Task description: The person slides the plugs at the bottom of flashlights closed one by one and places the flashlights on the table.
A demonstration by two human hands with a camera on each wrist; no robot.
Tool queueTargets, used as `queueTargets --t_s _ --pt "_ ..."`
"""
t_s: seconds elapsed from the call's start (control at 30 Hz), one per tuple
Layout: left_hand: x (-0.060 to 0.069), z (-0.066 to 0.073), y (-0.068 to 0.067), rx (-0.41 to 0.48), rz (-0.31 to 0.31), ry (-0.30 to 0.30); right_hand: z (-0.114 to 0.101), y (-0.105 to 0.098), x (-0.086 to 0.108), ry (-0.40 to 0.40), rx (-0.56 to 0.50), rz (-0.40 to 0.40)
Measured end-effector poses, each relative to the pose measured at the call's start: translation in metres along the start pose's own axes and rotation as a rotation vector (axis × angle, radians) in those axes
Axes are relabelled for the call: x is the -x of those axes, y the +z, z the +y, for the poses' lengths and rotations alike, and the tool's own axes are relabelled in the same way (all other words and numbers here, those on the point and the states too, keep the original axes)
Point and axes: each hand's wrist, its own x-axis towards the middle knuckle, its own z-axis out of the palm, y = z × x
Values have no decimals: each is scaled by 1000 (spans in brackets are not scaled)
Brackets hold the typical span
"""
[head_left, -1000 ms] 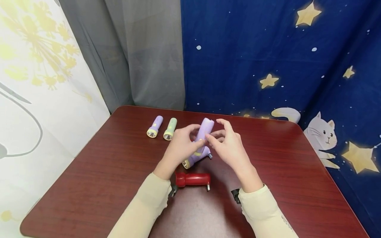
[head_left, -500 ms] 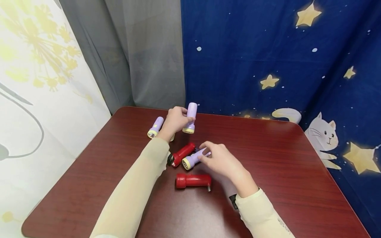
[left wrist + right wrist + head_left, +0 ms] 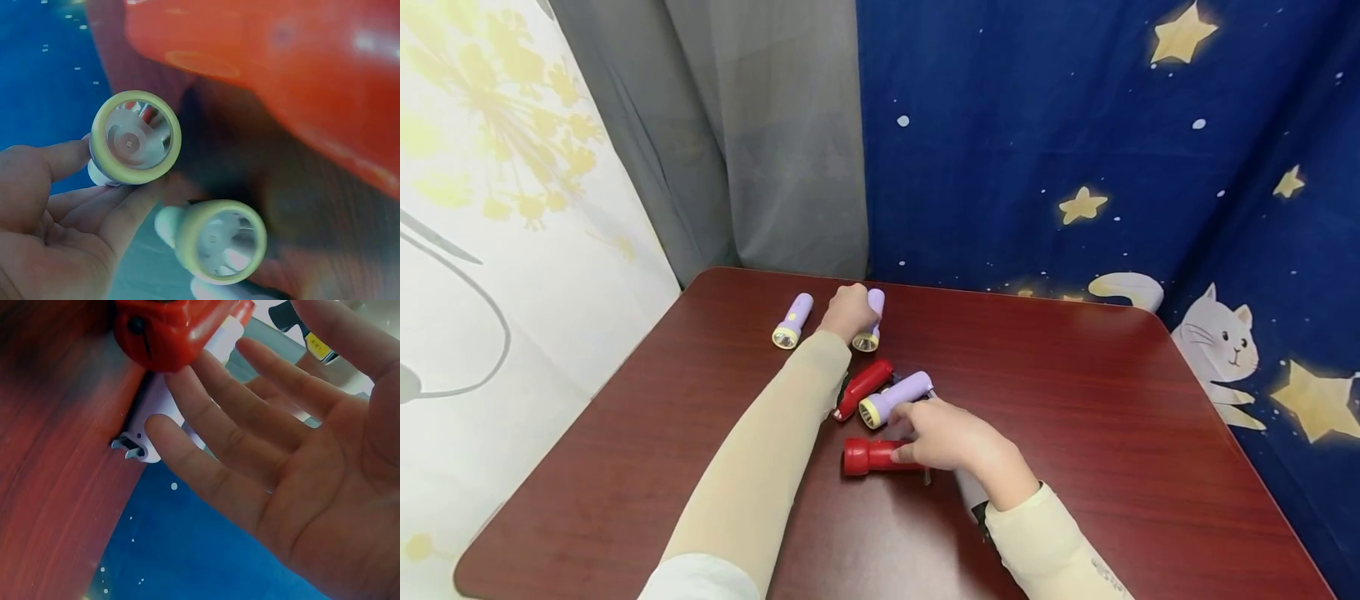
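The left hand (image 3: 847, 312) grips a purple flashlight (image 3: 877, 307), thumb on one side and fingers on the other, toward the far edge of the table (image 3: 1075, 400); the lens end points to the near side, and whether the body touches the tabletop I cannot tell. A green flashlight (image 3: 211, 242) is just left of it, seen in the left wrist view and hidden by the hand from above. Farther left lies a second purple flashlight (image 3: 793, 320), lens also facing near. The right hand (image 3: 951, 435) has hold of nothing: its fingers are spread and loosely bent over the near red flashlight (image 3: 868, 457), and contact is unclear. On the far side of that one, a third purple flashlight (image 3: 901, 397) lies slanted, metal prongs at its right end, with another red flashlight (image 3: 865, 387) just to its left, partly behind the left sleeve (image 3: 752, 450). Gray (image 3: 790, 133) and blue curtains (image 3: 985, 183) hang beyond the far edge.
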Motion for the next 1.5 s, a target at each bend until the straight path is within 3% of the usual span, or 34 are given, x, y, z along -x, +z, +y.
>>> queueTargets --t_s 0.07,0.13,0.2,0.3,0.43,0.57,0.73,0.87,0.9,0.97,1.0,1.13,1.23,1.33,1.5 --pt "-37 -25 25 -47 -5 23 0 1 0 -9 4 -11" --pt "-67 -47 49 -98 30 57 0 2 0 -17 11 -19" --pt "-63 -46 52 -147 62 64 -1 2 0 -15 20 -22" --pt "-40 -35 42 -171 75 60 -2 2 1 -14 24 -22" --pt "-25 -21 31 -181 38 27 -1 2 1 -6 20 -20" --pt "-27 -15 27 -201 22 19 0 2 1 -4 15 -14" --pt "-42 -20 34 -211 12 24 1 3 1 -9 42 -11" --pt "-41 -20 33 -215 -14 36 1 5 1 -8 67 -13" --pt "-39 -20 32 -217 -8 51 1 5 0 -7 72 -14" --pt "-22 -10 20 -222 -31 48 2 6 0 -5 78 -17" --pt "-25 -14 23 -204 -3 76 2 6 0 -3 83 -18" --pt "26 17 -9 -169 -34 33 3 7 -1 6 95 -27" --pt "57 39 -28 -148 -16 9 3 7 -2 12 96 -31" --pt "69 49 -36 -136 9 25 3 7 -2 17 88 -37" --pt "73 60 -39 -157 2 40 3 8 -2 3 96 -25"
